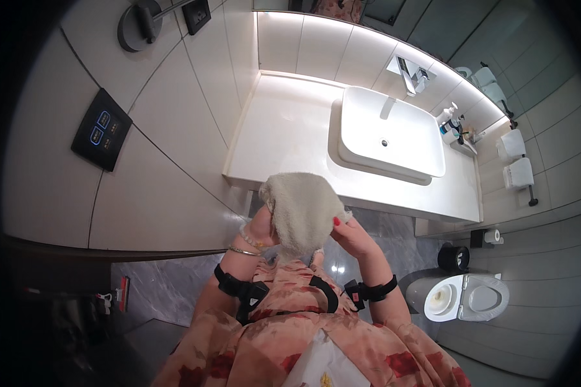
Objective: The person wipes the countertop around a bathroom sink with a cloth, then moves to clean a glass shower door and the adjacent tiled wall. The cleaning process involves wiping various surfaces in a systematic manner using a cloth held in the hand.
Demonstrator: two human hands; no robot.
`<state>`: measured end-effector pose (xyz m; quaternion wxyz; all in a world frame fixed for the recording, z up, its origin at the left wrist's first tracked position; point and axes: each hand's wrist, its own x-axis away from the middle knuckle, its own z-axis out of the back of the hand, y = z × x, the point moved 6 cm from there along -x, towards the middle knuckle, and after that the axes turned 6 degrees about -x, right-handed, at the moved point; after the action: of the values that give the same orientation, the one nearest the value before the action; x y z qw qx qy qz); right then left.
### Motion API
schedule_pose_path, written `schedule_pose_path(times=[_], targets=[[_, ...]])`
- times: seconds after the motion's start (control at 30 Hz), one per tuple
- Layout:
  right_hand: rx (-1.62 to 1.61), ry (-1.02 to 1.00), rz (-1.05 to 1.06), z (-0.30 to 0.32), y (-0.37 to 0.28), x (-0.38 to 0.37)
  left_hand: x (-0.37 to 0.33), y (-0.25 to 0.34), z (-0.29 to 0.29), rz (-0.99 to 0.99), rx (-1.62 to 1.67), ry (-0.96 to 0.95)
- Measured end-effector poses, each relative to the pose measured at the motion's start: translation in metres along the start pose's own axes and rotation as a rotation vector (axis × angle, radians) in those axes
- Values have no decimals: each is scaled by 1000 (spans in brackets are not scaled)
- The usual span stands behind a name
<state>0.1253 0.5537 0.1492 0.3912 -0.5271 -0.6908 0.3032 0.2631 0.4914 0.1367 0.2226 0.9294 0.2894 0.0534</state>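
A grey-beige terry cloth (305, 209) hangs in front of my body, just short of the counter's front edge. On its left side my left hand (261, 227) supports it, with most of the fingers hidden behind the fabric. My right hand (354, 237) grips the opposite edge, a red thumbnail showing against the cloth. Folds sag between the two hands, and the lower part reaches down toward my patterned dress. A beaded bracelet and a metal bangle circle my left wrist.
Ahead is a white counter (271, 138) carrying a rectangular basin (361, 145) under a wall faucet (408, 76). Bottles (450, 116) stand right of the basin. Small white towels (518, 173) hang on the right wall. A toilet (444, 298) and black bin (454, 257) are at lower right.
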Motion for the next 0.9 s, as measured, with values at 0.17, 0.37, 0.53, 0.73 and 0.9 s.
schedule_pose_path(times=[0.17,0.37,0.53,0.73,0.9], targets=[[42,151,169,28,-7,-10,14,30,5,17,-466,272],[181,276,267,24,-20,-15,22,39,21,-16,-207,333],[280,400,249,35,-21,-23,24,45,23,-104,-423,444],[243,380,167,59,-16,-56,8,48,64,-213,-539,624],[466,358,121,103,-6,-129,-22,80,124,-88,-1062,908]])
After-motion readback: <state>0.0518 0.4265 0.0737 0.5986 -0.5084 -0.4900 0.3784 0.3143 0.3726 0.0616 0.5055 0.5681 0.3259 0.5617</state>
